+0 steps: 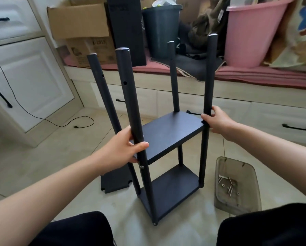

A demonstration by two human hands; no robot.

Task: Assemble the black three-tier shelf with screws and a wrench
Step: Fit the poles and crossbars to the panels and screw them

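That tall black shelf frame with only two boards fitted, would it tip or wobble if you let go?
Probably wobbly: the black shelf frame is tall and narrow, and its near-left pole leans outward. Likely tippy, since both the left hand and right hand steady it.

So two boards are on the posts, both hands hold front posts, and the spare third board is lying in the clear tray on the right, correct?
Not quite. The head view shows the clear tray holds only screws. The third board lies flat on the floor to the left of the shelf. The rest stands: two boards fitted, left hand and right hand each gripping a front post.
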